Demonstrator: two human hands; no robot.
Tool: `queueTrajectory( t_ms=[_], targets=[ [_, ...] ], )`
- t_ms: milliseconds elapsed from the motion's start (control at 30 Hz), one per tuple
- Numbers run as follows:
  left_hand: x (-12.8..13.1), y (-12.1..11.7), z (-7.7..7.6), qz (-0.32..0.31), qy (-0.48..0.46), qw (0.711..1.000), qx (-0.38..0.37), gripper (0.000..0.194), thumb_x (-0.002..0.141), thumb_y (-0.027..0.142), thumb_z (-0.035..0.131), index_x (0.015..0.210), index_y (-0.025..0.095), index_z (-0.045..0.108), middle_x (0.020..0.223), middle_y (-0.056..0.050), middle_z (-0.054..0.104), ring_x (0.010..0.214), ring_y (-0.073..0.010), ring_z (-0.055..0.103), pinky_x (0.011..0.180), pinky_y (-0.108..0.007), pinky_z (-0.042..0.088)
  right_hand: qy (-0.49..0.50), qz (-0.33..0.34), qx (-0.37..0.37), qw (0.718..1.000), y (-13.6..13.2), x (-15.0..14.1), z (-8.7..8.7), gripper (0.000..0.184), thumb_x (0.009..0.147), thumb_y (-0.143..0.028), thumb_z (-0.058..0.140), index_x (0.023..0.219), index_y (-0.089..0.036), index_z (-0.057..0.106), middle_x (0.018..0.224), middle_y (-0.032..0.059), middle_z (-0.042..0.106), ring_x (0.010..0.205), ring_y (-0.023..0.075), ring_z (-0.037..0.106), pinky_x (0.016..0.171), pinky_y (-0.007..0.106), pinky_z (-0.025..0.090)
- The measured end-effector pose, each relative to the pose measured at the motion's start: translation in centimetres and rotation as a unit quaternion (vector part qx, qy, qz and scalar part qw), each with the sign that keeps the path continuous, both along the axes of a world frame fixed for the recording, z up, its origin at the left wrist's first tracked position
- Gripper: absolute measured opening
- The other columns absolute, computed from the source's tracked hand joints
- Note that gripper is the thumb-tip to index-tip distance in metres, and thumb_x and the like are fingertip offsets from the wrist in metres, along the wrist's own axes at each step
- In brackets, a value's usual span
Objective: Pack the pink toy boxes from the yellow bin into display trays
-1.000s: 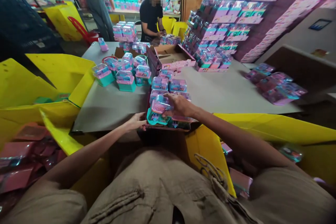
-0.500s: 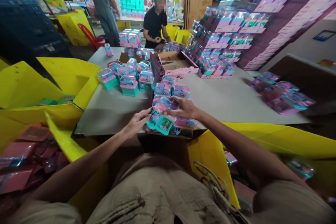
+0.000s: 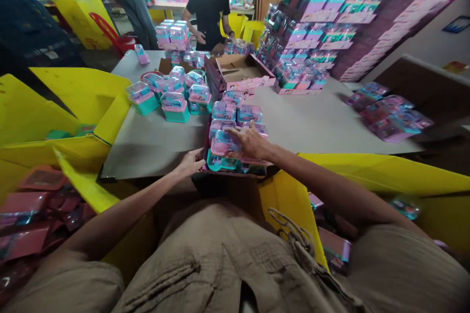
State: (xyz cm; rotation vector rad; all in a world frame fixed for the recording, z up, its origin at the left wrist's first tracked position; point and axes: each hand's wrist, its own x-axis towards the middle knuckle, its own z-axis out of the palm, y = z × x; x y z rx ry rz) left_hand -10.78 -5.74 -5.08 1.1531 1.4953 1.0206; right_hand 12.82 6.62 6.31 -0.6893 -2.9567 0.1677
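A dark-sided cardboard tray (image 3: 206,152) at the table's near edge holds several small plastic boxes in rows, with clear domed lids and pink or teal bodies. In its front left corner sits a teal-and-pink box (image 3: 223,149), upright. My right hand (image 3: 251,143) grips this box from the right, fingers over the lid and thumb lower at the front. Beside the tray, my left hand (image 3: 193,162) has its fingers closed on the left wall near the front corner. Several similar boxes (image 3: 175,107) stand on the table to the left of the tray.
Beyond the tray lies an open cardboard box (image 3: 242,73). Tall stacks of filled trays (image 3: 304,36) rise at back right. Yellow bins (image 3: 81,102) flank me on both sides. Across the table sits a co-worker (image 3: 209,10); another person (image 3: 130,0) stands farther back. More packed boxes (image 3: 389,112) are at right.
The teal-and-pink box has gone from tilted to upright in the tray's front left corner. My left hand has moved off the box to the tray's side. The view has tipped slightly downward.
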Motion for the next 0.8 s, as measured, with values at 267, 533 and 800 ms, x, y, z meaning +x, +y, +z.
queueTrajectory(
  t_ms=[267,533,800],
  targets=[
    [-0.4,0.1,0.6,-0.015,0.069,0.997,0.009,0.057,0.070,0.021,0.066,0.126,0.012,0.073,0.070,0.001,0.066,0.056,-0.0147,0.063,0.055,-0.025,0.054,-0.036,-0.002,0.007,0.999,-2.1,-1.1,-0.2,0.084,0.093,-0.052,0.079,0.160,-0.011,0.048,0.150,0.0289,0.060,0.134,0.0427,0.061,0.119,0.068,0.030],
    [-0.6,2.4,6.5,0.014,0.300,0.901,0.313,0.064,0.094,0.035,0.063,0.154,0.017,0.055,0.152,-0.019,0.055,0.145,-0.0333,0.053,0.122,-0.050,0.045,0.194,-0.135,0.013,0.972,1.2,4.2,0.6,0.068,0.113,-0.055,0.037,0.170,-0.018,0.035,0.158,0.0251,0.053,0.147,0.0366,0.050,0.120,0.071,0.033],
    [0.5,4.4,6.2,-0.148,0.368,0.871,0.290,0.077,0.105,0.057,0.049,0.169,0.017,0.033,0.174,-0.019,0.036,0.166,-0.0327,0.025,0.135,-0.056,0.022,0.093,-0.146,-0.125,0.977,3.4,5.9,-1.4,0.062,0.113,-0.048,0.039,0.168,-0.020,0.038,0.178,0.0186,0.025,0.167,0.0388,0.018,0.122,0.080,0.022]
  ],
)
